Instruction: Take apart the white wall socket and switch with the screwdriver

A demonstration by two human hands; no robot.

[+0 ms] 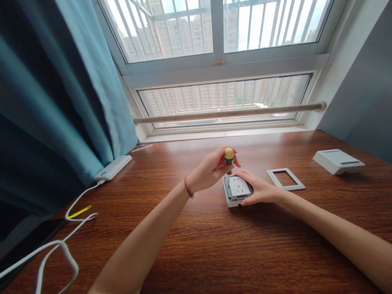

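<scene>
A white wall socket (238, 188) in a grey box lies on the wooden table (196, 245), near its middle. My left hand (211, 169) is closed round a screwdriver (228, 157) with a yellow and black handle. The screwdriver stands upright with its tip on the socket's left side. My right hand (260, 188) rests on the socket's right edge, its fingers curled round it and holding it down.
A loose white frame (286, 179) lies right of the socket, and a white box (338, 160) sits further right. At the left are a white power bank (112, 168), white cables (61, 245) and a dark tablet (27, 245). A blue curtain (55, 90) hangs left, under a window.
</scene>
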